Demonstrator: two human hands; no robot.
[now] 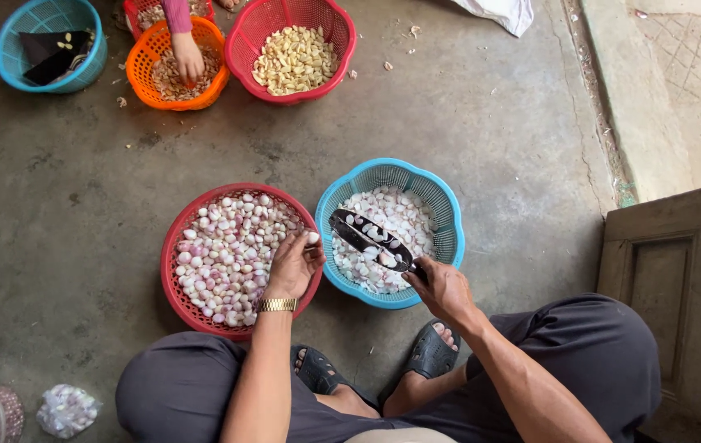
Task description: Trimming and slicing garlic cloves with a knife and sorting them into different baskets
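Observation:
My left hand (293, 267), with a gold watch on the wrist, pinches one small clove over the right rim of a red basket (171, 275) full of pink-white shallot or garlic cloves. My right hand (443, 289) grips the handle of a dark knife (371, 239) whose wide blade lies over a blue basket (452, 220) of peeled white pieces. A few peelings stick to the blade. Both baskets stand on the concrete floor in front of my knees.
Another person's hand (187, 56) reaches into an orange basket (143, 82) at the top. Beside it stand a red basket of yellowish cloves (295, 57) and a teal basket (14, 70). A wooden door panel (682, 279) is at right, a plastic bag (67, 410) bottom left.

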